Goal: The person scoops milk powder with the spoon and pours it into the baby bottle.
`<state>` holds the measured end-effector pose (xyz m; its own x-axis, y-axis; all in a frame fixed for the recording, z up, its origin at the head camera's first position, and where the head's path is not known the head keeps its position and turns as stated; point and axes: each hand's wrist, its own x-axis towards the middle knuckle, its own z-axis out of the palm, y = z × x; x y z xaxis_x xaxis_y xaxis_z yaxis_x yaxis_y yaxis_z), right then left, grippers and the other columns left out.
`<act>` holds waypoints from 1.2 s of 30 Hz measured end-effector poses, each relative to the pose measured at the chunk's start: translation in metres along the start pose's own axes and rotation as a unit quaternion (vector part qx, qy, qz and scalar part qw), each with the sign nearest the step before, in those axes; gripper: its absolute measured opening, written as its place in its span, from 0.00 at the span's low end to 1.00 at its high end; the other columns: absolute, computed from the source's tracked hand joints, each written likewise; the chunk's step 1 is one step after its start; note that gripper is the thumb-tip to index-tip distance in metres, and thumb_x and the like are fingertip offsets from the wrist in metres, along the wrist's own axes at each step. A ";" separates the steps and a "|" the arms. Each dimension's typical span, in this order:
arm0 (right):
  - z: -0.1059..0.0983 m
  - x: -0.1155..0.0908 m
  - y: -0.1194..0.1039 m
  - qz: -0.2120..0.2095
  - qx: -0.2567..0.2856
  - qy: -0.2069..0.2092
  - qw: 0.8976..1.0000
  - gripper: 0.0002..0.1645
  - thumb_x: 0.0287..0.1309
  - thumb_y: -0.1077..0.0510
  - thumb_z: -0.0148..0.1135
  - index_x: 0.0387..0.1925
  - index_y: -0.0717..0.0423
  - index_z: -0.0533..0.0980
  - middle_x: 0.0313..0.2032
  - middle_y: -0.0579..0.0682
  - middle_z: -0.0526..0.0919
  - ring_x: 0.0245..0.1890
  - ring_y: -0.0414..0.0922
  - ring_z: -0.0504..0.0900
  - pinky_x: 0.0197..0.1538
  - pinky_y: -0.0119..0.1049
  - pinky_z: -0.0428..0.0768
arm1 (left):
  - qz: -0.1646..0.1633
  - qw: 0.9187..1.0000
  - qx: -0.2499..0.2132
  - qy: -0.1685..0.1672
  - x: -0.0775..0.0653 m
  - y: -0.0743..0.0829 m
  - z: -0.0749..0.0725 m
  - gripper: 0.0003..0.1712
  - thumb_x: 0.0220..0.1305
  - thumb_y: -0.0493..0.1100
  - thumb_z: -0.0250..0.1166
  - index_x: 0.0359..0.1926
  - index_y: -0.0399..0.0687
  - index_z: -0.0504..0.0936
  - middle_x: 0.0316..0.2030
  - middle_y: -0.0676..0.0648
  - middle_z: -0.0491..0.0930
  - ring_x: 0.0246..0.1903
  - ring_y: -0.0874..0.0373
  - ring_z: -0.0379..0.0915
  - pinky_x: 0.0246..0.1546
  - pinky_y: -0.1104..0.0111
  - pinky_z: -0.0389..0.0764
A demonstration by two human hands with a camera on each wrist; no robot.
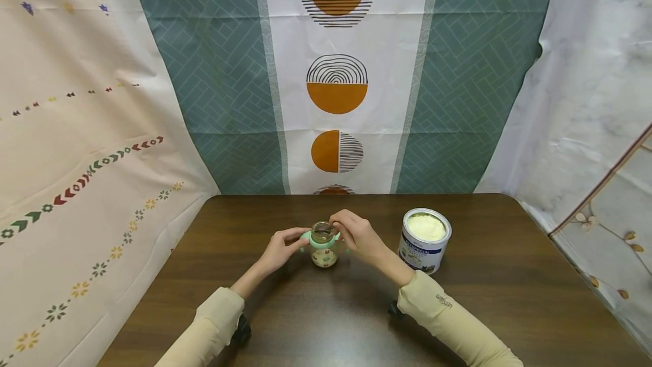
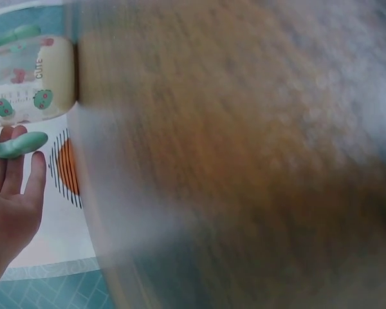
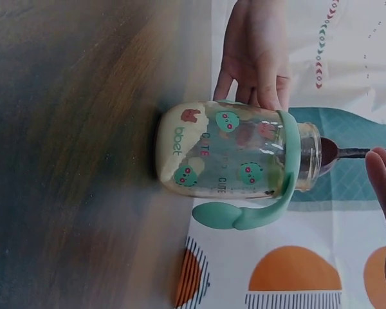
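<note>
A clear baby bottle (image 1: 324, 257) with a mint-green two-handled collar (image 3: 291, 161) and cartoon prints stands uncapped on the table. Pale powder lies in its bottom, heaped against one side in the right wrist view. My left hand (image 1: 278, 250) grips the bottle at its left handle, thumb near the collar. My right hand (image 1: 360, 239) pinches the dark handle of a spoon (image 3: 329, 152), whose bowl is at the bottle's mouth, partly inside. What the spoon bowl carries cannot be made out. In the left wrist view the bottle (image 2: 32, 80) is cut off by the frame edge.
An open tin of pale yellow powder (image 1: 420, 254) stands on the brown table (image 1: 326, 321), right of the bottle and beyond my right forearm. Patterned cloth (image 1: 336, 38) hangs behind the table's far edge and along both sides.
</note>
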<state>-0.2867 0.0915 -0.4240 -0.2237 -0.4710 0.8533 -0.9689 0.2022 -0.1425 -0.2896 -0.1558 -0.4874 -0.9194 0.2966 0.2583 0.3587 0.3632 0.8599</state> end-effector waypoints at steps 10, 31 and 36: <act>-0.003 0.000 -0.001 0.033 0.019 0.023 0.999 0.08 0.71 0.64 0.48 0.39 0.61 0.74 0.29 0.52 0.78 0.24 0.42 0.79 0.30 0.21 0.77 | 0.000 1.000 0.002 -0.003 -0.001 0.000 0.001 0.19 0.64 0.48 0.65 0.54 0.51 0.82 0.51 0.46 0.84 0.47 0.60 0.81 0.43 0.72 0.80; -0.013 0.013 -0.004 0.408 0.175 0.172 0.879 0.20 0.75 0.60 0.40 0.38 0.72 0.73 0.36 0.66 0.82 0.28 0.61 0.84 0.30 0.38 0.84 | 0.018 1.000 0.006 0.005 -0.002 -0.001 0.001 0.19 0.64 0.46 0.65 0.55 0.46 0.82 0.50 0.43 0.84 0.45 0.59 0.81 0.42 0.72 0.80; -0.008 0.007 0.010 0.472 0.203 0.193 0.836 0.22 0.76 0.57 0.39 0.40 0.72 0.73 0.39 0.70 0.81 0.25 0.50 0.85 0.31 0.36 0.84 | 0.012 1.000 0.004 0.005 -0.001 -0.002 0.001 0.19 0.64 0.48 0.65 0.54 0.49 0.82 0.50 0.45 0.84 0.45 0.60 0.81 0.42 0.72 0.80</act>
<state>-0.2974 0.0969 -0.4154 -0.9339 0.0612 0.3523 -0.3539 -0.0184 -0.9351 -0.2895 -0.1561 -0.4892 -0.9120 0.2972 0.2826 0.3818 0.3639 0.8496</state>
